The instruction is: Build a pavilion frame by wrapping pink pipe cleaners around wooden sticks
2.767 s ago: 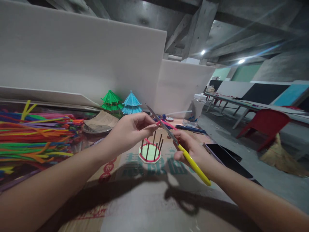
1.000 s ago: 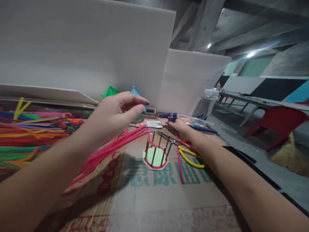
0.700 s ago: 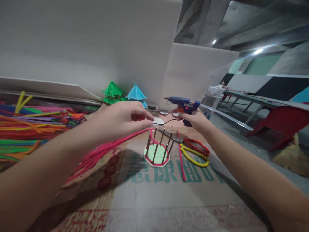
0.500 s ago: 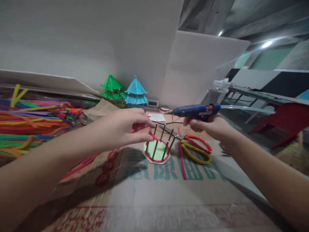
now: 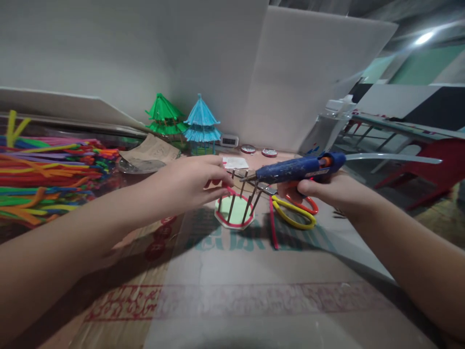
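Note:
My right hand (image 5: 327,189) is wrapped round a blue hot glue gun (image 5: 290,169), its metal nozzle pointing left and a clear glue stick jutting from the back. That nozzle hovers among the tops of several thin brown sticks (image 5: 231,206) standing upright on a pale green octagonal base (image 5: 236,209). A pink pipe cleaner (image 5: 232,191) runs round the rim of the base. With fingers bent, my left hand (image 5: 203,182) pinches the pink pipe cleaner at the far left of the base, though the fingertips partly hide the hold.
Scissors (image 5: 296,213) with red and yellow handles lie right of the base, beside a loose pink pipe cleaner (image 5: 273,225). Green (image 5: 163,116) and blue (image 5: 202,121) paper-roofed models stand behind. Colourful pipe cleaners (image 5: 47,174) are heaped at left.
The glue gun has come left and lower, its nozzle now at the brown sticks. My left hand stays by the base. The whole view has shifted slightly.

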Tool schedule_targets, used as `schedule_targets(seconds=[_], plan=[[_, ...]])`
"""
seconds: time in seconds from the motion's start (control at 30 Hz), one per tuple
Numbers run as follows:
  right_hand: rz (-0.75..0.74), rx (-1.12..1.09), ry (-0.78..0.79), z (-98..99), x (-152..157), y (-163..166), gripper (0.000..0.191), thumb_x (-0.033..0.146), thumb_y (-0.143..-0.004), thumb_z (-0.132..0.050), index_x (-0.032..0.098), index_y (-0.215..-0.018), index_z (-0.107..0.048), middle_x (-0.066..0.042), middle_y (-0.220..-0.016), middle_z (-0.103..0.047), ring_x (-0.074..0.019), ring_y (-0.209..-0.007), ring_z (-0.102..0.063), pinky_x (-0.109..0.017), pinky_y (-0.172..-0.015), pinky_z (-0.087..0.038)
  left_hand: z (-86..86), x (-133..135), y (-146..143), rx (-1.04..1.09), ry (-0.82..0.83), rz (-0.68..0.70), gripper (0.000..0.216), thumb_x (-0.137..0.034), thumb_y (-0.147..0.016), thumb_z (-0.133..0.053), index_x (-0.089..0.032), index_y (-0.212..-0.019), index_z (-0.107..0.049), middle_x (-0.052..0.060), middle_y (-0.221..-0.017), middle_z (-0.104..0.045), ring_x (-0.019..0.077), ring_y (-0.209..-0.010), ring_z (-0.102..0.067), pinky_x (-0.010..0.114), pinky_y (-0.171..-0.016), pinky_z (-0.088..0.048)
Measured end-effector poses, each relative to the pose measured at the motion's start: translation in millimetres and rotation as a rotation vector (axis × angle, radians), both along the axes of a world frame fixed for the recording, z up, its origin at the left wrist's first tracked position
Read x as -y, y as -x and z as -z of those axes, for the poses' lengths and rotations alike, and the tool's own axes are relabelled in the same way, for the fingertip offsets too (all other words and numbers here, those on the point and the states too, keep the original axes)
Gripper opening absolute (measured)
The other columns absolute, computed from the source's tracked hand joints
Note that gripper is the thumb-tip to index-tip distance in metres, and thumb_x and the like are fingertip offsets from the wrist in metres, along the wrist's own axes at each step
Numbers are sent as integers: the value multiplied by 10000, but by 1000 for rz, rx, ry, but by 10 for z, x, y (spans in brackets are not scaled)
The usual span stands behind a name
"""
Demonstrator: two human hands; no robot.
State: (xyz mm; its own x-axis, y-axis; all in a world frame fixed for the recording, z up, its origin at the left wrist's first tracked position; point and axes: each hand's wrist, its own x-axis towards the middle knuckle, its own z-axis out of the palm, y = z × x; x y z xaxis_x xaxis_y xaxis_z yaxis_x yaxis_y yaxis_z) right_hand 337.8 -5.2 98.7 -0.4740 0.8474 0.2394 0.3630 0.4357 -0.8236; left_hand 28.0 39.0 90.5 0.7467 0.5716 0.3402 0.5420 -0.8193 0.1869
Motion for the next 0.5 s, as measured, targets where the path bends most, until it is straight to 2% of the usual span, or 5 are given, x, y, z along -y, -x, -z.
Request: schedule_targets(seconds=[0.1,0.23,0.3,0.4,0.5], plan=[[-8,42,-66,3,-2,0,548,755,-836,-764,207,-819,-772,-52,-722,-716,-161,-582,-620,-283,-521,-533,-8,-5,14,-7,-16,-21,260,-405,-974,-630,-259,-986,-845,51,-941,-724,172,-797,-646,273,-652,-388],[-9,156,-79,28,-21,-21,513,723,-865,-751,227,-952,-847,-90,-916,-808,-244,-842,-760,-376,-810,-628,-73,17,44,-27,-4,-52,223,-369,-946,-649,-269,-939,-849,42,-926,-726,173,-779,-643,282,-666,-392],[29,222,-58,47,-28,-39,558,762,-859,-720,241,-994,-864,-89,-938,-817,-283,-909,-776,-421,-864,-627,-103,34,54,-42,19,-51,215,-340,-938,-642,-272,-916,-846,37,-923,-728,173,-779,-646,282,-688,-405],[124,299,-57,74,-37,-60,567,801,-831,-703,264,-915,-861,-74,-871,-805,-295,-835,-764,-412,-731,-620,-120,44,64,-51,22,-39,228,-327,-933,-626,-279,-920,-849,35,-935,-737,174,-796,-658,278,-713,-420],[182,298,-87,86,-44,-58,519,786,-815,-724,274,-818,-815,-63,-774,-770,-259,-709,-709,-360,-566,-552,-107,32,64,-60,2,-31,258,-334,-939,-610,-282,-978,-859,42,-953,-742,182,-812,-667,280,-725,-432]])
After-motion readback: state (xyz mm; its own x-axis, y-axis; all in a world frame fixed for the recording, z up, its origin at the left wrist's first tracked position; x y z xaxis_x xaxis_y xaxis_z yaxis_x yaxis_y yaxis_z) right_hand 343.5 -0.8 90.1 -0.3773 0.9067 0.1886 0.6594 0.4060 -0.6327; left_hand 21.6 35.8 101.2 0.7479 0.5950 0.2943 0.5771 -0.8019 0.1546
